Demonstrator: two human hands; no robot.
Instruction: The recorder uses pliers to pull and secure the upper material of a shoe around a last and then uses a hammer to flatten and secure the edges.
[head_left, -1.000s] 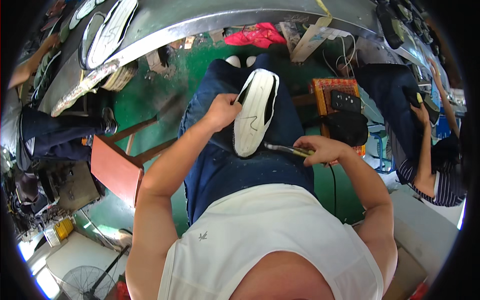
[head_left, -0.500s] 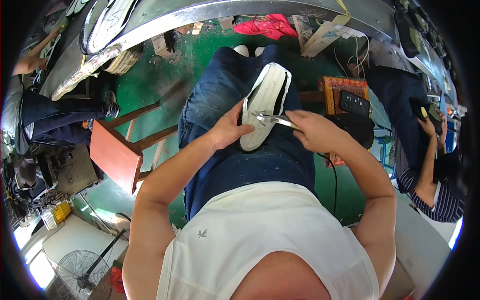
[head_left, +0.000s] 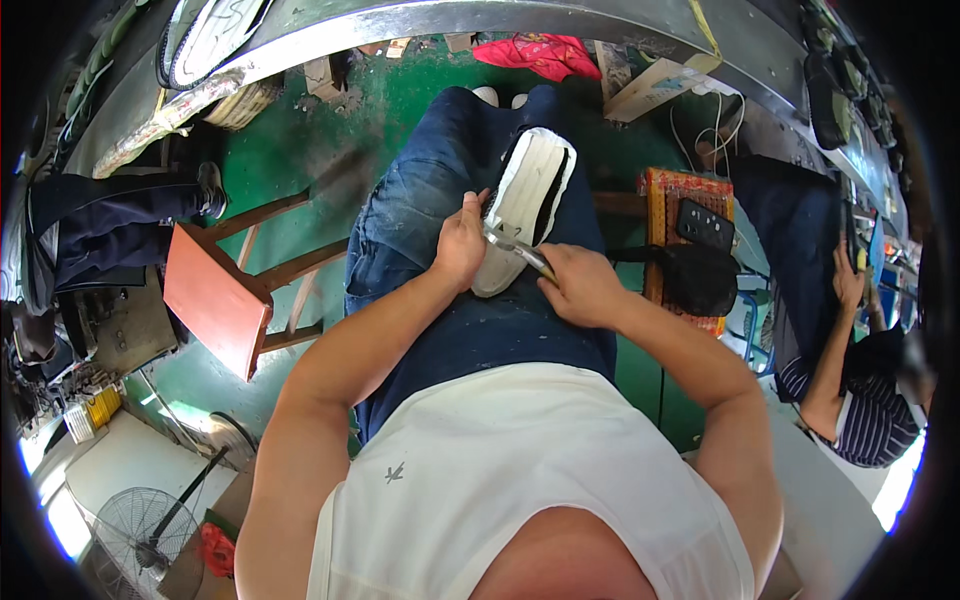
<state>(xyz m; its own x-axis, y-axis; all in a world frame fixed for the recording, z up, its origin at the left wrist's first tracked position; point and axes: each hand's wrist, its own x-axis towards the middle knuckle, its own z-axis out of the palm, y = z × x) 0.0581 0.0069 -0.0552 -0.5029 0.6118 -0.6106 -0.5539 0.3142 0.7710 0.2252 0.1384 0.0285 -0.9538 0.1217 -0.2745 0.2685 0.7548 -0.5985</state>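
Observation:
A half-made shoe lies sole side up along my lap, with a whitish bottom and a dark upper showing at its edge. My left hand grips its left side near the heel end, fingers partly hidden behind it. My right hand is closed round the handle of a shiny metal tool that looks like pincers. The tool's head rests at the shoe's left edge, close to my left fingers. Whether its jaws have hold of the edge I cannot make out.
A metal bench curves across the front with shoes on it. To my left stand a reddish stool and a fan. A phone and black pouch lie on a seat at right. Co-workers sit on both sides.
The tool's head has moved from the middle of the sole to its left edge. My right hand has come down and left, and my left hand has turned more upright.

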